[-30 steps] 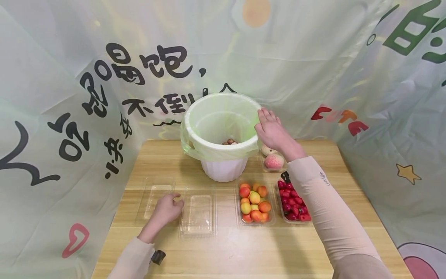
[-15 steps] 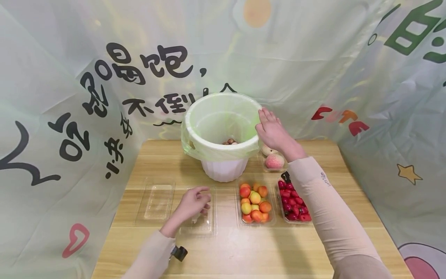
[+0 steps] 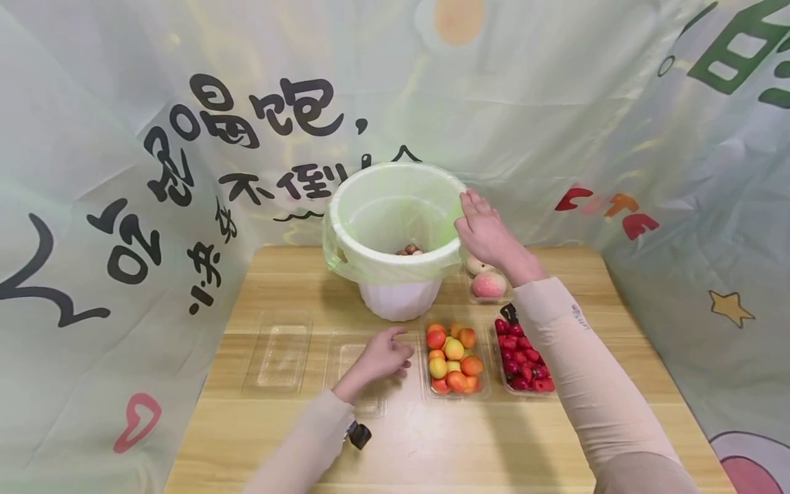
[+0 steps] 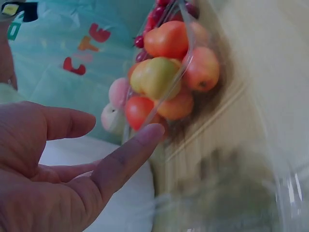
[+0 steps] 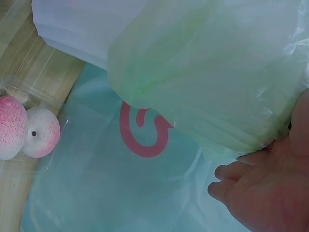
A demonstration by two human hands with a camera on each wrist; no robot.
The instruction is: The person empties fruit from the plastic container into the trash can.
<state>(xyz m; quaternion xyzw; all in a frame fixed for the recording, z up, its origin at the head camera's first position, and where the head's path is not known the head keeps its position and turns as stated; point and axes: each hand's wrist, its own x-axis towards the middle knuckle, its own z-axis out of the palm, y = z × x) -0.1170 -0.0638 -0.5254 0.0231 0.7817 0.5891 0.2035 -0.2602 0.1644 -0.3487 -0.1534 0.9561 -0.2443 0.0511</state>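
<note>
My left hand (image 3: 382,355) hovers over the right-hand clear plastic container (image 3: 342,350), fingers loosely bent and holding nothing. In the left wrist view, its index fingertip overlaps a clear box of red, orange and yellow fruit (image 4: 159,79). My right hand (image 3: 490,233) grips the right rim of a white bucket (image 3: 401,300), which is lined with a thin green plastic bag (image 3: 364,271). The right wrist view shows its fingers against the outside of the bag (image 5: 203,82). Several small brown round things (image 3: 410,250) lie inside the bucket.
Another clear container (image 3: 279,353) lies at the left on the wooden table (image 3: 426,446). A box of dark red fruit (image 3: 521,360) is beside the right sleeve. Behind that arm sits a box with pink-and-white peaches (image 3: 489,284). Printed cloth walls (image 3: 506,116) surround the table.
My left hand has moved right, from between the two clear containers, across the right-hand one toward the orange and yellow fruit. My right hand has stayed at the bucket's rim.
</note>
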